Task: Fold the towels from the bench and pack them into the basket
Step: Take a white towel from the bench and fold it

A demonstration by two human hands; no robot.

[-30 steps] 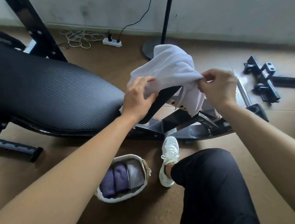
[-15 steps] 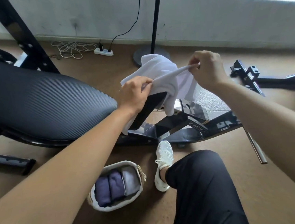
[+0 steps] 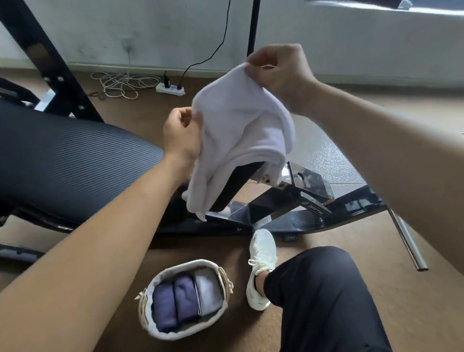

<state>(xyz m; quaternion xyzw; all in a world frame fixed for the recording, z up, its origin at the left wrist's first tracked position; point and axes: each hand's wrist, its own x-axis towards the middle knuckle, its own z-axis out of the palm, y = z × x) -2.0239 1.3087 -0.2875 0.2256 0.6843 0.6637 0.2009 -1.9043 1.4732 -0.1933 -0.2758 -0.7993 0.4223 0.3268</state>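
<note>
From the head camera, a person sits beside a black bench (image 3: 55, 163) and looks down at both arms. The right hand (image 3: 280, 73) is up high, and its thumb and fingers pinch the top corner of a white towel (image 3: 238, 136). The left hand (image 3: 182, 135) is lower and to the left, with its fingers curled and pinching the towel's side edge. The towel hangs between the two hands in soft, bunched folds. Its bottom part drops down over the thin end of the bench. On the brown floor below, near the person's foot, sits a small white basket (image 3: 171, 334). Inside it, two dark blue towels (image 3: 174, 301) and one grey towel (image 3: 208, 290) stand folded side by side. A white shoe (image 3: 261, 268) is just beside the basket, and a knee in black trousers (image 3: 319, 294) is next to it. By the wall there is a power strip (image 3: 170, 90) with a pile of loose cords (image 3: 119, 84) beside it. A thin black pole (image 3: 253, 19) stands behind the towel. A shiny metal bar (image 3: 406, 242) slants down at the right.
</note>
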